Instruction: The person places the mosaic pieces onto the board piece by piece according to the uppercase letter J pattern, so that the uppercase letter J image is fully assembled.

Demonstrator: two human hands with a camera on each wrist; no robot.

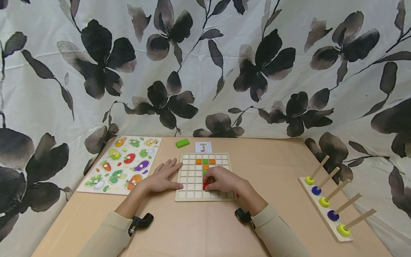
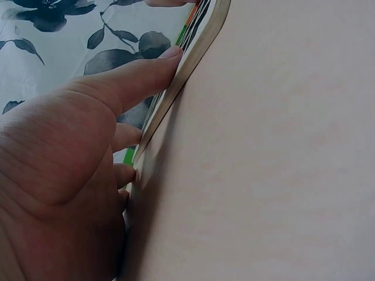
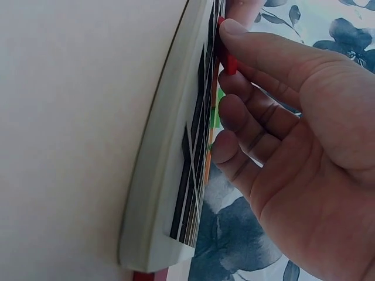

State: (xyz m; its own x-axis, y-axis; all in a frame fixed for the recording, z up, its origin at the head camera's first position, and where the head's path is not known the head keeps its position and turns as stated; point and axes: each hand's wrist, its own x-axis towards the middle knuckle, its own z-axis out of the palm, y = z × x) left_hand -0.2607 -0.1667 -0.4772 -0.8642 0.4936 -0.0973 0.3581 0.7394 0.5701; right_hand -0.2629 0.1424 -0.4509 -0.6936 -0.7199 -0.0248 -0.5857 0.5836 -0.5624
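Observation:
A square wooden grid board (image 1: 187, 195) lies on the table with rows of small cells. Near its top sit a green tile (image 1: 205, 161) and orange tiles (image 1: 199, 161), with more orange and green below them, partly behind my right hand. My right hand (image 1: 223, 180) pinches a red tile (image 3: 226, 50) between thumb and fingertips, low over the middle of the grid. My left hand (image 1: 163, 178) rests at the board's left side, fingers extended, thumb tip against the wooden edge.
Behind the board are a small pattern card (image 1: 207, 147) and a green block (image 1: 182, 143). A vegetable picture board (image 1: 122, 164) lies to the left. A pegged stand (image 1: 321, 212) with yellow and blue rings stands right. Something red (image 3: 151, 276) shows by the board's right edge.

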